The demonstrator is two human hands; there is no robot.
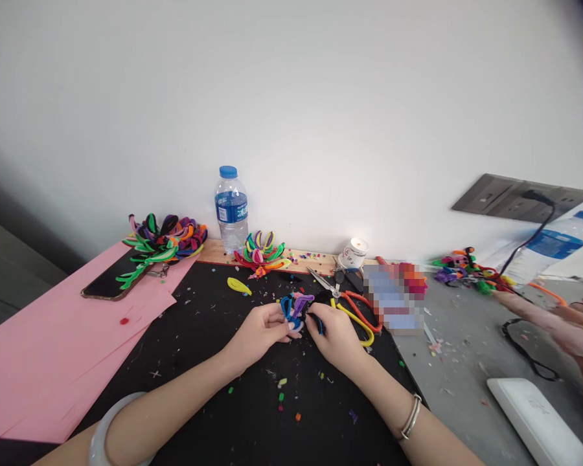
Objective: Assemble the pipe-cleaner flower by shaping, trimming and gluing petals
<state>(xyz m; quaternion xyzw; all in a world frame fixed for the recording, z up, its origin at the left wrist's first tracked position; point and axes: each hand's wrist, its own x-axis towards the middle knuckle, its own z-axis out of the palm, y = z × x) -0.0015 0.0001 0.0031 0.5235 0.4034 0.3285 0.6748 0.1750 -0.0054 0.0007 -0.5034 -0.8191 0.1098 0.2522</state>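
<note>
The bundle of fuzzy loops (302,303) is at the center of the frame, raised in the fingers over a black mat (208,408). Blue, purple and dark strands are visible in it.

Hand state: the left hand (258,331) pinches the bundle at its lower left edge, thumb in front, fingers curled behind. The right hand (339,335) is bent inward and appears pinched on a dark strand at the bundle's right side; its fingertips are partly hidden.

Handling: the bundle should be very light. The pile looks soft and non-slip; the strands probably contain a thin wire core, bendable and able to keep a shape. Loose pressure is advisable, as the loops could flatten. Take hold at the gathered base, not at the loop tips.

Materials and shapes:
- Yellow loop (239,286), left of center: the same plush pile, long and narrow.
- Small loop cluster (260,254), upper center: rounded loops fanned outward.
- Scissors (337,292), right of center: slim, pointed metal blades, spread apart.
- Pink paper (43,349), left of frame: flat, matte, overlapping sheets.
- Bottle (231,210), upper center: clear, smooth plastic with a blue cap.
</note>
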